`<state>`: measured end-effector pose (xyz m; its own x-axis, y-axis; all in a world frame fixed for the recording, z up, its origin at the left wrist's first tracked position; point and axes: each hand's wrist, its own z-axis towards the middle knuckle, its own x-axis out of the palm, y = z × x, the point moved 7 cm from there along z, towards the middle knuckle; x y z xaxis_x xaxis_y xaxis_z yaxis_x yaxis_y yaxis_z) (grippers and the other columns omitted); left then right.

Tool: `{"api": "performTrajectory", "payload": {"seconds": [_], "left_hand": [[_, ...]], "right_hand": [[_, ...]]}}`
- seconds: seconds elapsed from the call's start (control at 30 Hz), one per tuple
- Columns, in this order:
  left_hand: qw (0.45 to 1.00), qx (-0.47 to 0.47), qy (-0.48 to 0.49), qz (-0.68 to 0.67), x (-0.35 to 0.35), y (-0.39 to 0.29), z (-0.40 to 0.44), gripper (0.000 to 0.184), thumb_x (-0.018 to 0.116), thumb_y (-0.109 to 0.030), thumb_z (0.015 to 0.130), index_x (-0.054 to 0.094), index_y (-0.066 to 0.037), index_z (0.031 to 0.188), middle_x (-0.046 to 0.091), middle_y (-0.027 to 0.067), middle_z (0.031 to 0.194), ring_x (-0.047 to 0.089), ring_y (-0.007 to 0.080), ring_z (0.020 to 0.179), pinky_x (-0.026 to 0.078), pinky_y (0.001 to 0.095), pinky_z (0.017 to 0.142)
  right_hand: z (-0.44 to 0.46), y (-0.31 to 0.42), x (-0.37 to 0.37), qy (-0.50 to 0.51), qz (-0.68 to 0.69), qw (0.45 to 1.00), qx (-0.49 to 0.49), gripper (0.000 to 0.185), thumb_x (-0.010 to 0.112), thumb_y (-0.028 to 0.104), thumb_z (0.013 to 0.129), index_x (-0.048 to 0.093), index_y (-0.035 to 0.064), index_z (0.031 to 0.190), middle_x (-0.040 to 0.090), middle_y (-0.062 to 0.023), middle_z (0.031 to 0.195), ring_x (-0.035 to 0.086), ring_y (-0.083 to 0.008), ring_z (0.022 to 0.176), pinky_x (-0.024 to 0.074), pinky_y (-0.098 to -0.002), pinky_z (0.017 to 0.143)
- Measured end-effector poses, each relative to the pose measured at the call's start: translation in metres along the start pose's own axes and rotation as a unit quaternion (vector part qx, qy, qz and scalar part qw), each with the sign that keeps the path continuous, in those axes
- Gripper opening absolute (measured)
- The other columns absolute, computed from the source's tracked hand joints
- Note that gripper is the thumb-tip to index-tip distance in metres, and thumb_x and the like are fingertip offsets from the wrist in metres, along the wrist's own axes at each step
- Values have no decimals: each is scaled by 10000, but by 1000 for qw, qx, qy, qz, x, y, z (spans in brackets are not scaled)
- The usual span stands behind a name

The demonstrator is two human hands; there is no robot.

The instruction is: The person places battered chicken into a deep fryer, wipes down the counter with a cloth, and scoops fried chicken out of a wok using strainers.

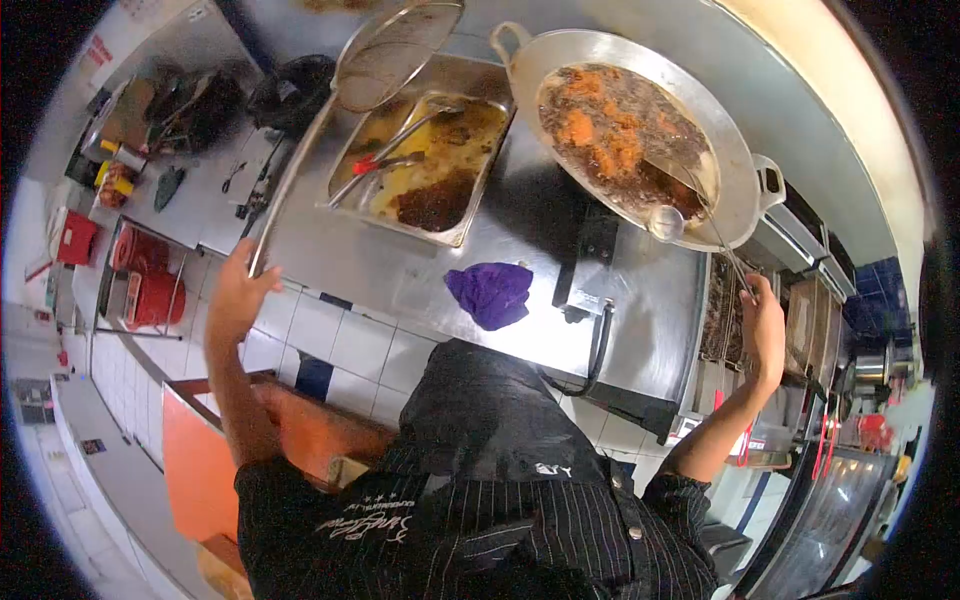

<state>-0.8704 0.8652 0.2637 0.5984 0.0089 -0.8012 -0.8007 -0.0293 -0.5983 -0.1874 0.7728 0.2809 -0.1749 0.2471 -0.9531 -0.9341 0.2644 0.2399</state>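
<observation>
My left hand [238, 300] is closed around the long handle of a wire-mesh strainer [395, 55], whose mesh is raised over the back of a metal tray [462, 232]. In the tray are oil, dark crumbs and tongs [378, 165] with a red part. My right hand [763, 328] grips the thin handle of a long-handled metal utensil [728, 250] that reaches into a large wok [735, 130]; its working end is partly hidden in dark, bubbling oil. Orange-brown fried pieces [600, 125] float there. A small round metal piece [666, 223] shows at the wok's near rim.
A crumpled purple cloth [490, 295] lies on the steel counter [400, 275] before me. Right of it is a black-handled metal fixture [590, 265]. An orange box-like unit [200, 440] stands at lower left, red containers [155, 295] beyond it. Wire racks [722, 310] are near my right hand.
</observation>
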Motion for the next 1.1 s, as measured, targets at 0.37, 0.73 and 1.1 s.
{"api": "performTrajectory", "payload": {"seconds": [0.37, 0.73, 1.1], "left_hand": [[935, -114, 155, -297, 10, -27, 9, 224, 592, -97, 874, 473, -31, 1053, 532, 33, 705, 366, 29, 438, 272, 197, 377], [964, -81, 53, -249, -52, -124, -20, 226, 552, -198, 923, 481, -44, 1073, 494, -11, 644, 329, 10, 412, 270, 176, 364], [991, 35, 123, -38, 43, -240, 43, 212, 504, -219, 932, 530, -9, 924, 528, 4, 634, 428, 81, 459, 348, 258, 415]], "right_hand": [[-11, -6, -6, -33, 17, 998, -45, 253, 542, 109, 916, 531, 28, 1155, 619, -218, 945, 584, -322, 785, 461, -369, 743], [-21, -10, -24, -29, 47, 998, -37, 223, 535, 102, 918, 534, 36, 1131, 583, -216, 840, 534, -344, 762, 439, -414, 697], [-16, -18, -39, -8, 52, 998, -45, 261, 532, 108, 905, 548, 38, 1156, 614, -267, 916, 591, -418, 889, 454, -487, 770]]}}
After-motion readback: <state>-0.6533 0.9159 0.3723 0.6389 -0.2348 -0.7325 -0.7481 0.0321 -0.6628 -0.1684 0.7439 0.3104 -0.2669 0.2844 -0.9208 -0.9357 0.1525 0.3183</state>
